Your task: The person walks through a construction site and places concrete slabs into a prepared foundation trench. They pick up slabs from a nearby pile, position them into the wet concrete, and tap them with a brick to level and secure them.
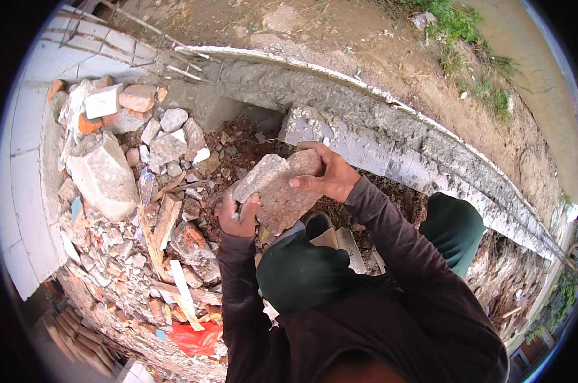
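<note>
Between my two hands is a rough chunk of grey-brown broken concrete point(277, 198), held above the rubble and in front of my bent knee. My left hand point(236, 216) grips its lower left end, while my right hand point(321, 172) holds its upper right end, thumb across the face. Just beyond the chunk lies a rough-topped concrete ledge point(365, 147) with a dark gap point(257, 115) at its left end. Loose stones point(167, 147) and broken brick lie to the left of my hands.
A large pale rock point(100, 175), wood scraps point(167, 223) and a red plastic bag point(193, 337) lie in the rubble. A block wall point(24, 191) runs along the left, with exposed rebar point(142, 54) at the upper left. Dirt with grass point(468, 70) borders muddy water point(528, 83) beyond the ledge.
</note>
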Motion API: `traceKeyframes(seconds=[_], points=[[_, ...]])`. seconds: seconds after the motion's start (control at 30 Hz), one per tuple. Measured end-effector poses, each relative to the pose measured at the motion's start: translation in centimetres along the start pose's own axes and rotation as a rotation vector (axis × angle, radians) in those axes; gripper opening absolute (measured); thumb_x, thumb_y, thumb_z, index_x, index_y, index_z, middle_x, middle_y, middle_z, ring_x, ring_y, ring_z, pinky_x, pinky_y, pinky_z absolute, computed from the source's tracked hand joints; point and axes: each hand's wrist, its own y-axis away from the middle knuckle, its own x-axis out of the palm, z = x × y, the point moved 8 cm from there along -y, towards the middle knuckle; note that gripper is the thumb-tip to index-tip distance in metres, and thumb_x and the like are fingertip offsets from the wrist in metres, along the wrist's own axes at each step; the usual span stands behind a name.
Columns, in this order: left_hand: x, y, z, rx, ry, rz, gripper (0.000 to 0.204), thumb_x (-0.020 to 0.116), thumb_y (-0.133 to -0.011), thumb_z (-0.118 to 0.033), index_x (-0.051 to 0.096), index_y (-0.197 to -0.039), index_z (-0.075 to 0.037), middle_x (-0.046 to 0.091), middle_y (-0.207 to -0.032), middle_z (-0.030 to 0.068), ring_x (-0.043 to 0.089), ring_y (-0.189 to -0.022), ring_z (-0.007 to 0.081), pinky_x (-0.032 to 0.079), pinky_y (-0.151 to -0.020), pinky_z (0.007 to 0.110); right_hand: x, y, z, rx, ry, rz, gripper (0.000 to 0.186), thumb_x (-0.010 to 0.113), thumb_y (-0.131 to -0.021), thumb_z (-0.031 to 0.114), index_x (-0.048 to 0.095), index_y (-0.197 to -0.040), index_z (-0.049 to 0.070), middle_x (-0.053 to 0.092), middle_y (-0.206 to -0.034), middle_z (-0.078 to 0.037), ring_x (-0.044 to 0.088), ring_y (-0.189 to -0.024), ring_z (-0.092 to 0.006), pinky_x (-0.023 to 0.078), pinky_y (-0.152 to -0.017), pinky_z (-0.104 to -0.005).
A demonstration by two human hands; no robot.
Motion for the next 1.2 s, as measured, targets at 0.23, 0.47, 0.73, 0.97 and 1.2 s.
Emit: traceKeyframes(seconds=[0.23, 0.47, 0.73, 0.97, 1.2], points=[[11.7, -5.3, -0.2, 0.098, 0.771, 0.375, 0.066, 0.053, -0.080, -0.042, 0.032, -0.124, 0.002, 0.047, -0.115, 0.0139, 0.045, -0.106, 0.0222, 0.032, -0.093, 0.034, -7.0, 5.1, 0.0, -0.211, -0.094, -0.546, 0.064, 0.071, -0.066, 0.014, 0.038, -0.119, -0.002, 0.058, -0.097, -0.013, 0.059, -0.087, -0.0192, 0.047, -0.074, -0.0286], [13.6, -8.2, 15.5, -0.446, 0.937, 0.006, 0.091, 0.024, -0.074, -0.073, 0.023, -0.131, -0.002, 0.031, -0.132, 0.0159, 0.029, -0.122, 0.0289, 0.016, -0.102, 0.041, -6.7, 8.3, 9.9, -0.572, 0.368, -0.660, 0.066, 0.073, -0.063, 0.011, 0.039, -0.117, -0.003, 0.056, -0.097, -0.017, 0.058, -0.086, -0.0214, 0.046, -0.075, -0.0294], [14.6, -5.9, 14.2, -0.613, 0.749, 0.114, 0.104, 0.016, -0.066, -0.081, 0.027, -0.130, -0.001, 0.032, -0.132, 0.0183, 0.029, -0.123, 0.0304, 0.016, -0.101, 0.044, -8.7, 0.2, -0.2, -0.269, 0.403, -0.697, 0.065, 0.068, -0.064, 0.023, 0.038, -0.119, 0.003, 0.055, -0.098, -0.021, 0.058, -0.080, -0.0362, 0.048, -0.067, -0.0413], [15.2, -5.2, 17.0, -0.706, 0.844, 0.001, 0.109, 0.021, -0.064, -0.083, 0.018, -0.131, 0.003, 0.019, -0.136, 0.0227, 0.020, -0.126, 0.0335, 0.014, -0.101, 0.045, -8.1, 4.1, 2.6, -0.367, 0.435, -0.693, 0.065, 0.071, -0.066, 0.021, 0.037, -0.119, 0.003, 0.058, -0.094, -0.017, 0.060, -0.083, -0.0290, 0.048, -0.069, -0.0329], [15.5, -5.6, 16.5, -0.748, 0.814, -0.053, 0.113, 0.026, -0.061, -0.084, 0.017, -0.131, 0.004, 0.017, -0.136, 0.0223, 0.019, -0.126, 0.0352, 0.013, -0.102, 0.045, -8.0, 3.2, -1.1, -0.367, 0.316, -0.702, 0.067, 0.069, -0.066, 0.026, 0.036, -0.120, 0.005, 0.056, -0.098, -0.019, 0.058, -0.081, -0.0355, 0.049, -0.067, -0.0387]])
